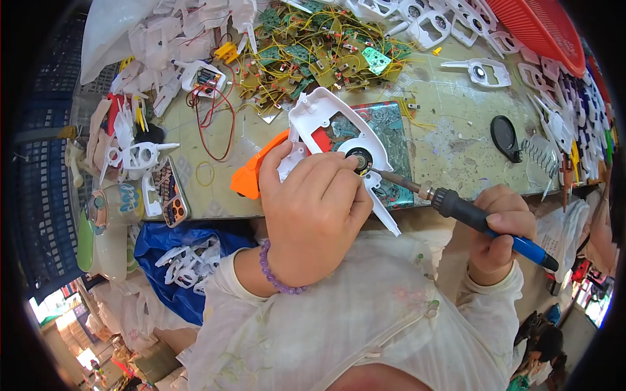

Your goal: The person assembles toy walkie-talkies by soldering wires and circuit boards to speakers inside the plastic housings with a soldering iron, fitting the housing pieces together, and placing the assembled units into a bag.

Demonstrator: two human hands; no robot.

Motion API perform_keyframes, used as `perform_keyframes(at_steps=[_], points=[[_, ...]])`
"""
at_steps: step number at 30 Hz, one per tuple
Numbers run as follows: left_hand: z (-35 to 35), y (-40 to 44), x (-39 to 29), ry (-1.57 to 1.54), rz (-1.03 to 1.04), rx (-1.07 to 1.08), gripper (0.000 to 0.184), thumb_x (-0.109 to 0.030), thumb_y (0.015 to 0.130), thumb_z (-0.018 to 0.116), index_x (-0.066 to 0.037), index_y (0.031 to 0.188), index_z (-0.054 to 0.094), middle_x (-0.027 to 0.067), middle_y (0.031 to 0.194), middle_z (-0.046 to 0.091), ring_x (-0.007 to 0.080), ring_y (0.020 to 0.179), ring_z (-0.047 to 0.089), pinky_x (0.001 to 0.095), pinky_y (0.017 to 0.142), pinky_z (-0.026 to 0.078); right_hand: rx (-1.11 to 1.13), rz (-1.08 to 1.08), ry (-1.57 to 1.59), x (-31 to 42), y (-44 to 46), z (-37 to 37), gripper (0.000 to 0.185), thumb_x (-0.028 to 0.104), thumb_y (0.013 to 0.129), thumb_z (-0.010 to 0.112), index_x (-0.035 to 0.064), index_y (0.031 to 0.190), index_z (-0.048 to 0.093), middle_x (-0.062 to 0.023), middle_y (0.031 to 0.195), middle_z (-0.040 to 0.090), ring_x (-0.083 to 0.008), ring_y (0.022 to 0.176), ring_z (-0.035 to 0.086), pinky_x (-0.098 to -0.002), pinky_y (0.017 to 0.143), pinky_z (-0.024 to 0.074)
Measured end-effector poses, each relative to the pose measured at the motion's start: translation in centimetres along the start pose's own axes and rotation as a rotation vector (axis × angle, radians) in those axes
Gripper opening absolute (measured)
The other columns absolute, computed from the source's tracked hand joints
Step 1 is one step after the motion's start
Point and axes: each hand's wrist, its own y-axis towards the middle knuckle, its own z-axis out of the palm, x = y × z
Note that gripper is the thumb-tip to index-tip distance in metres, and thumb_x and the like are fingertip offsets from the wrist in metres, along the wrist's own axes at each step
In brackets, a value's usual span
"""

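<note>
My right hand (501,225) grips a soldering iron (453,203) with a black and blue handle. Its tip touches or almost touches the rim of a small round black speaker (358,160). That speaker sits in a white plastic housing (368,130), whose narrow end points down toward me. Bent over the housing, my left hand (316,195) holds it down, with a fingertip by the speaker; the palm side and thumb are partly hidden. An orange plastic part (251,171) lies beside the left hand. Beneath the housing is a dark patterned mat (398,150).
A heap of circuit boards with yellow wires (326,55) covers the back of the table. White housings (424,26) crowd the back right, near a red basket (541,29). At right stands a coiled iron stand (540,156). A phone (171,195) lies at left.
</note>
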Motion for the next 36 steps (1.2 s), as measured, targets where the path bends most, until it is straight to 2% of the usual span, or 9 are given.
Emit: perform_keyframes(at_steps=[13, 15, 18, 22, 25, 30, 33, 34, 36], points=[[-0.3, 0.1, -0.2, 0.042, 0.017, 0.048, 0.014, -0.007, 0.066, 0.070, -0.005, 0.077, 0.062, 0.0034, 0.084, 0.063, 0.0180, 0.081, 0.063, 0.0477, 0.092, 0.038, 0.032, -0.031, -0.022, -0.1, 0.3, -0.1, 0.029, 0.032, 0.094, 0.053, 0.0031, 0.091, 0.053, -0.0077, 0.069, 0.047, -0.0181, 0.056, 0.044, -0.0298, 0.049, 0.0361], [-0.3, 0.1, -0.2, 0.031, 0.020, 0.059, 0.013, -0.007, 0.066, 0.070, -0.005, 0.077, 0.062, 0.0032, 0.084, 0.064, 0.0180, 0.081, 0.063, 0.0480, 0.092, 0.038, 0.045, -0.065, -0.008, -0.1, 0.3, -0.4, 0.023, 0.025, 0.089, 0.061, 0.0017, 0.093, 0.058, -0.0072, 0.070, 0.053, -0.0190, 0.053, 0.049, -0.0309, 0.047, 0.0397], [-0.2, 0.1, -0.2, 0.036, 0.028, 0.046, 0.012, -0.007, 0.067, 0.069, -0.005, 0.076, 0.062, 0.0032, 0.083, 0.064, 0.0180, 0.081, 0.063, 0.0474, 0.092, 0.038, 0.113, -0.042, -0.091, 0.4, 0.4, -0.4, 0.027, 0.033, 0.094, 0.052, 0.0055, 0.091, 0.053, -0.0067, 0.069, 0.047, -0.0181, 0.056, 0.044, -0.0302, 0.050, 0.0357], [-0.3, 0.2, -0.3, 0.038, 0.022, 0.047, 0.011, -0.006, 0.067, 0.069, -0.005, 0.076, 0.062, 0.0032, 0.083, 0.064, 0.0180, 0.080, 0.063, 0.0465, 0.092, 0.039, 0.085, -0.040, -0.090, 0.0, -0.1, -0.3, 0.028, 0.034, 0.094, 0.053, 0.0062, 0.091, 0.053, -0.0065, 0.069, 0.048, -0.0182, 0.056, 0.044, -0.0309, 0.051, 0.0358], [-0.4, 0.2, -0.2, 0.034, 0.018, 0.042, 0.011, -0.006, 0.068, 0.069, -0.005, 0.076, 0.062, 0.0035, 0.082, 0.064, 0.0181, 0.080, 0.063, 0.0457, 0.092, 0.039, 0.025, -0.137, -0.102, -0.5, -1.3, -0.1, 0.027, 0.034, 0.094, 0.053, 0.0069, 0.091, 0.051, -0.0061, 0.068, 0.047, -0.0188, 0.057, 0.044, -0.0324, 0.051, 0.0360], [-0.5, 0.2, -0.3, 0.046, 0.011, 0.058, 0.011, -0.008, 0.069, 0.068, -0.005, 0.078, 0.064, 0.0039, 0.083, 0.064, 0.0187, 0.080, 0.063, 0.0460, 0.092, 0.039, -0.403, -0.099, 0.014, 0.3, -2.8, -1.4, 0.029, 0.034, 0.097, 0.047, 0.0059, 0.093, 0.052, -0.0056, 0.076, 0.041, -0.0178, 0.065, 0.041, -0.0329, 0.055, 0.0369], [-0.8, 0.4, -0.3, 0.035, 0.011, 0.089, 0.010, -0.008, 0.069, 0.068, -0.006, 0.078, 0.064, 0.0033, 0.083, 0.065, 0.0193, 0.081, 0.063, 0.0467, 0.094, 0.038, -0.788, -0.021, -0.004, -0.3, -4.2, -4.9, 0.033, 0.035, 0.096, 0.050, 0.0024, 0.102, 0.055, -0.0061, 0.070, 0.049, -0.0158, 0.060, 0.045, -0.0268, 0.052, 0.0367], [-0.8, 0.3, -0.3, 0.025, 0.011, 0.092, 0.010, -0.009, 0.070, 0.068, -0.007, 0.078, 0.064, 0.0033, 0.085, 0.065, 0.0196, 0.082, 0.063, 0.0471, 0.095, 0.037, -1.024, 0.041, -0.064, 0.3, -3.4, -5.2, 0.030, 0.031, 0.094, 0.055, 0.0021, 0.099, 0.054, -0.0037, 0.071, 0.049, -0.0139, 0.058, 0.047, -0.0254, 0.051, 0.0372], [-0.8, 0.4, -0.3, 0.015, 0.007, 0.093, 0.008, -0.009, 0.070, 0.068, -0.007, 0.076, 0.063, 0.0027, 0.085, 0.067, 0.0195, 0.082, 0.063, 0.0467, 0.096, 0.037, -1.122, 0.036, -0.167, 1.8, -3.4, -8.9, 0.029, 0.030, 0.094, 0.055, 0.0006, 0.098, 0.056, -0.0032, 0.066, 0.050, -0.0111, 0.054, 0.046, -0.0224, 0.049, 0.0353]])
